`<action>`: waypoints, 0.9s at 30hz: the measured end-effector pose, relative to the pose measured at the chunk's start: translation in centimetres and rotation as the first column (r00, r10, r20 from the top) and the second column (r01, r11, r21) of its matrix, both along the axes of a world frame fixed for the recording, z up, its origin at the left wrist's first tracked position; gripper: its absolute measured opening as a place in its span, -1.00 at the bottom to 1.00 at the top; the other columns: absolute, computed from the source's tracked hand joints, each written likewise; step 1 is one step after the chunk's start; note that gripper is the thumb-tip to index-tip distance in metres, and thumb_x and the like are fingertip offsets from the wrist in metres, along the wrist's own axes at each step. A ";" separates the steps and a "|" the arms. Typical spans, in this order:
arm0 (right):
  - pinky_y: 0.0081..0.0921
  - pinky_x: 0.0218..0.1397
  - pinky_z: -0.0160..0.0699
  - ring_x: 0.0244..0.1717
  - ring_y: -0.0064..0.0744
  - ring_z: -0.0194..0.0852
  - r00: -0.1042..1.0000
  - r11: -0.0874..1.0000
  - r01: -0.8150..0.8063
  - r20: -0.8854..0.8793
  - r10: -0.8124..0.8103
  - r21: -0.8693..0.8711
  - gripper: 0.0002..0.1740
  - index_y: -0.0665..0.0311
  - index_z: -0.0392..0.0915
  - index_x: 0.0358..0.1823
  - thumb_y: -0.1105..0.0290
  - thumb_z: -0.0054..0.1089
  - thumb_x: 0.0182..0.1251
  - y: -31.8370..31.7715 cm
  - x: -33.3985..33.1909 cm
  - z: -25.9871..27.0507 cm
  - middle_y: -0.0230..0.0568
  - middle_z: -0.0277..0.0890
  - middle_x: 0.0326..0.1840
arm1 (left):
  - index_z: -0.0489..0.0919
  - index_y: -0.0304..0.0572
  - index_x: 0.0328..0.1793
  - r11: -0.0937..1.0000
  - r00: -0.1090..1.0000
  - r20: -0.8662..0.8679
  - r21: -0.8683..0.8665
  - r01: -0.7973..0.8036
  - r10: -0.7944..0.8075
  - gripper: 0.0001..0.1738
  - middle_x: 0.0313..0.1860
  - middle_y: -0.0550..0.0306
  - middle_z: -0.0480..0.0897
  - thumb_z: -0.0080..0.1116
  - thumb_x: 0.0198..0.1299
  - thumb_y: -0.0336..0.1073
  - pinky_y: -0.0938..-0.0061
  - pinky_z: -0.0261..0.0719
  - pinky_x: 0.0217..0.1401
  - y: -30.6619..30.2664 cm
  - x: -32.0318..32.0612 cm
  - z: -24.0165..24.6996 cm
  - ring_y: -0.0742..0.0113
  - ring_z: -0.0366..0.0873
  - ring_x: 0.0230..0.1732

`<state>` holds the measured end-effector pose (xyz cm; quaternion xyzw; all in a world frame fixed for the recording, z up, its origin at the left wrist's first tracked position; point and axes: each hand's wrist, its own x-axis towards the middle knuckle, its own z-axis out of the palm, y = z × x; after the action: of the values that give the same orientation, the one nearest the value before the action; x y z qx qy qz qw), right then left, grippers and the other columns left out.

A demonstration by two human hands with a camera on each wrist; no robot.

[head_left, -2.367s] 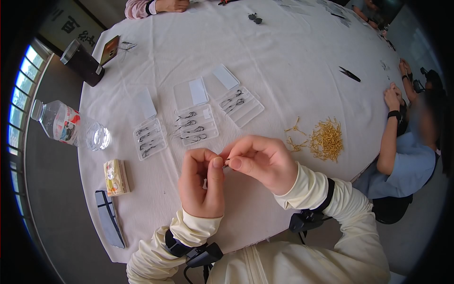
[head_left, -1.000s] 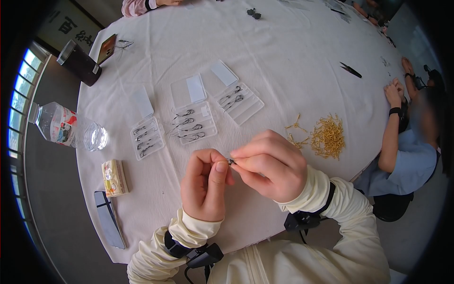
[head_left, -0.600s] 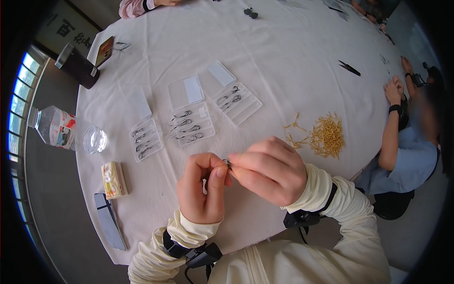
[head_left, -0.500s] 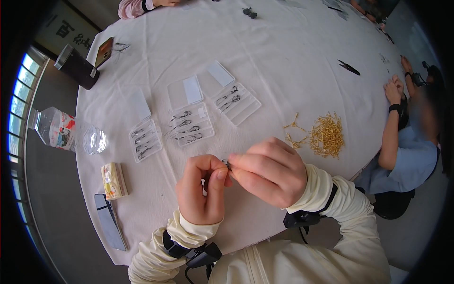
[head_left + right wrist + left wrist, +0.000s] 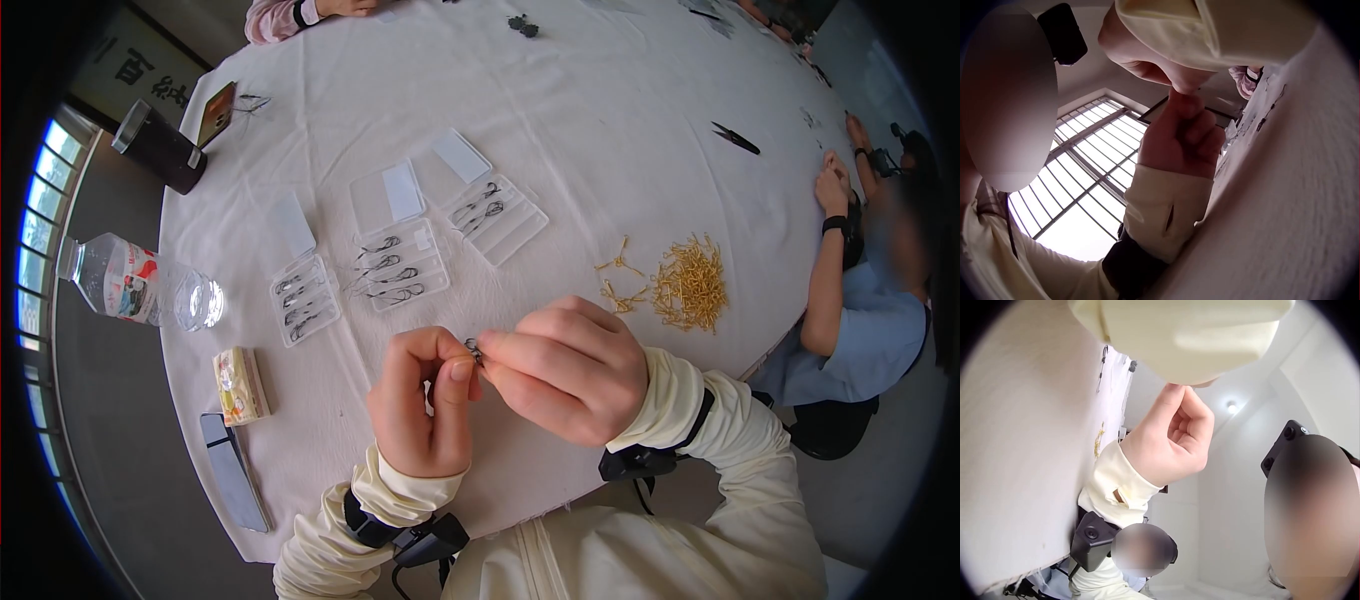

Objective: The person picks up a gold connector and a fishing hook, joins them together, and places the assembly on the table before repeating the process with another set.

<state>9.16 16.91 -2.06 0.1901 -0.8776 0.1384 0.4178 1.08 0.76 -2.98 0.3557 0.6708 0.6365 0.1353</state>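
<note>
My left hand (image 5: 420,405) pinches a small dark wiry piece (image 5: 472,347) between thumb and forefinger, over the near part of the table. From the other side the fingertips of my right hand (image 5: 572,372) pinch the same piece. It has curved, hook-like ends; its exact kind is too small to make out. Both wrist views show the hands meeting at the fingertips, the piece itself hidden there. Beyond the hands lie three lidded clear boxes: a left one (image 5: 324,333), a middle one (image 5: 433,279) and a right one (image 5: 510,235). Looped dark strands sit in their compartments.
Right of the hands is a pile of small gold pieces (image 5: 690,285), with several loose gold ones (image 5: 622,258) beside it. Black thread snips (image 5: 736,137) lie farther back. A water bottle (image 5: 135,280), dark tumbler (image 5: 160,147), tissue pack (image 5: 240,386) and phone (image 5: 233,472) line the left edge.
The right hand has turned from thumb facing up to knuckles up, its fingertips still at the small dark piece. Both hands have shifted slightly left, and more of the dark piece shows now.
</note>
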 end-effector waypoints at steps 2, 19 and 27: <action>-0.51 -0.31 0.52 -0.29 -0.34 0.54 1.000 1.000 0.005 0.000 -0.005 0.004 -0.80 0.41 0.60 -0.35 0.53 0.36 -0.07 0.0 0.0 -0.1 -0.10 0.62 -0.14 | 0.38 -0.35 -0.11 1.000 1.000 -0.006 -0.002 0.001 -0.001 -0.97 -0.41 0.15 0.53 -0.03 0.41 -0.52 0.63 0.46 -0.35 0.0 0.0 0.0 0.51 0.48 -0.45; -0.50 -0.38 0.47 -0.36 -0.33 0.53 1.000 0.998 0.018 0.012 -0.017 -0.066 -0.76 0.42 0.58 -0.33 0.57 0.42 -0.08 0.0 0.3 0.1 -0.12 0.60 -0.19 | 0.43 -0.33 -0.14 0.998 0.944 -0.322 -0.033 0.057 -0.064 -0.88 -0.42 0.06 0.59 0.13 0.29 -0.59 0.60 0.48 -0.48 -0.3 -0.8 0.0 0.40 0.56 -0.52; -0.51 -0.39 0.44 -0.40 -0.41 0.43 1.000 0.984 -0.002 -0.002 0.002 -0.178 -0.79 0.26 0.50 -0.45 0.45 0.40 -0.08 0.6 0.0 -0.3 -0.33 0.49 -0.36 | 0.46 -0.32 -0.15 0.993 0.943 -0.310 -0.036 0.115 -0.120 -0.90 -0.39 0.08 0.60 0.15 0.28 -0.58 0.60 0.49 -0.48 -0.6 -1.0 0.1 0.41 0.58 -0.51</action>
<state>9.14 17.52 -2.35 0.1531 -0.8611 0.2163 0.4339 0.08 0.13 -2.89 0.4898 0.6667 0.5576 0.0686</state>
